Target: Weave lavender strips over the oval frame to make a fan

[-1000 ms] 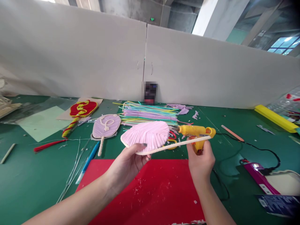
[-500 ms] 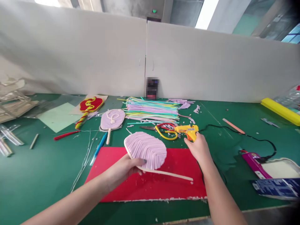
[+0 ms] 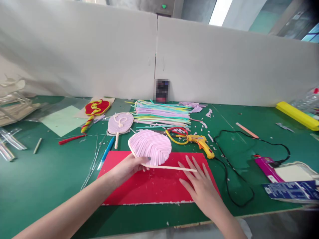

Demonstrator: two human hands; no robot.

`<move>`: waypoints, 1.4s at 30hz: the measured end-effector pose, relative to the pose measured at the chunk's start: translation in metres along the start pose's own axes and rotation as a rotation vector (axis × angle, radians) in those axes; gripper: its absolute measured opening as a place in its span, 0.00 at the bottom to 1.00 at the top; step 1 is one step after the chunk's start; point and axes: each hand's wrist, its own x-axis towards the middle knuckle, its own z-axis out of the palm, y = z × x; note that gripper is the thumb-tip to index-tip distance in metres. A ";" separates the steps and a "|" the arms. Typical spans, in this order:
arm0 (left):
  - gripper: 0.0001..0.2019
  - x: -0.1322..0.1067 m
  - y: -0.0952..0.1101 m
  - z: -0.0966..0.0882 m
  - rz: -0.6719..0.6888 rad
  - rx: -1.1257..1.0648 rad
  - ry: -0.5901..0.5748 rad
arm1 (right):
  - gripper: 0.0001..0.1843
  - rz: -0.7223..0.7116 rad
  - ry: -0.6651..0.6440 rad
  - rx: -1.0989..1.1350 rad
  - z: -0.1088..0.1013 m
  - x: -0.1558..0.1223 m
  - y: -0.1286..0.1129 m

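My left hand (image 3: pixel 132 167) grips a lilac fan (image 3: pixel 151 146) by its lower left edge, thumb on the ribbed face. A cream strip (image 3: pixel 171 168) runs from the fan's rim to the right. Over the strip's free end my right hand (image 3: pixel 200 186) is spread with fingers apart; whether it touches the strip I cannot tell. Below both hands lies a red board (image 3: pixel 149 189). A yellow glue gun (image 3: pixel 203 144) rests on the table beyond my right hand, beside scissors (image 3: pixel 174 136) with red and yellow handles.
Pastel pipe cleaners (image 3: pixel 161 114) lie in a pile at the back. A second lilac fan (image 3: pixel 121 122) and a red-yellow fan (image 3: pixel 97 108) are at left. The black cord (image 3: pixel 226 179) loops near a purple power strip (image 3: pixel 265 167) on the right.
My right hand has let go of the glue gun, which now lies on the table, and has moved down and opened over the strip's end. The fan stays in my left hand.
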 end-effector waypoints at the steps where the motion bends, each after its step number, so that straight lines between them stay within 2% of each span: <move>1: 0.11 0.002 -0.001 -0.001 -0.002 0.003 0.000 | 0.30 0.011 -0.020 -0.009 0.003 0.001 -0.001; 6: 0.12 0.013 0.001 -0.005 -0.008 0.076 0.002 | 0.28 0.025 -0.041 0.007 0.006 0.024 0.009; 10: 0.14 0.015 0.008 -0.007 -0.064 0.254 -0.027 | 0.28 0.007 -0.036 0.034 0.009 0.036 0.015; 13: 0.18 0.012 0.015 -0.012 -0.176 0.417 -0.137 | 0.26 0.039 0.000 0.118 0.011 0.038 0.017; 16: 0.22 0.004 0.025 -0.021 -0.289 0.572 -0.280 | 0.23 0.123 0.127 0.284 0.010 0.037 0.020; 17: 0.22 0.000 0.030 -0.025 -0.327 0.642 -0.288 | 0.23 0.150 0.180 0.337 0.009 0.037 0.022; 19: 0.21 -0.008 0.039 -0.030 -0.386 0.837 -0.203 | 0.21 0.181 0.285 0.400 0.005 0.036 0.024; 21: 0.19 -0.017 0.046 -0.030 -0.312 1.068 -0.037 | 0.18 0.170 0.372 0.402 0.000 0.036 0.022; 23: 0.14 -0.022 0.051 -0.023 -0.039 1.279 0.147 | 0.15 0.124 0.427 0.380 -0.005 0.036 0.015; 24: 0.11 -0.022 0.053 -0.017 0.097 1.330 0.169 | 0.13 0.089 0.429 0.375 -0.008 0.037 0.010; 26: 0.06 -0.018 0.052 -0.003 0.334 1.334 -0.005 | 0.10 0.012 0.376 0.372 -0.012 0.040 -0.003; 27: 0.06 -0.014 0.050 0.005 0.411 1.322 -0.115 | 0.10 -0.029 0.325 0.375 -0.013 0.041 -0.009; 30: 0.06 0.004 0.041 0.023 0.483 1.313 -0.355 | 0.09 -0.114 0.189 0.376 -0.014 0.045 -0.023; 33: 0.07 0.021 0.030 0.032 0.437 1.341 -0.362 | 0.09 -0.170 0.093 0.387 -0.013 0.052 -0.027; 36: 0.05 0.031 0.022 0.030 0.367 1.323 -0.315 | 0.09 -0.253 -0.032 0.408 -0.013 0.061 -0.022; 38: 0.05 0.034 0.021 0.026 0.333 1.279 -0.326 | 0.10 -0.303 -0.119 0.429 -0.015 0.068 -0.018; 42: 0.07 0.037 0.023 0.020 0.258 1.242 -0.356 | 0.07 -0.325 -0.164 0.481 -0.018 0.072 -0.014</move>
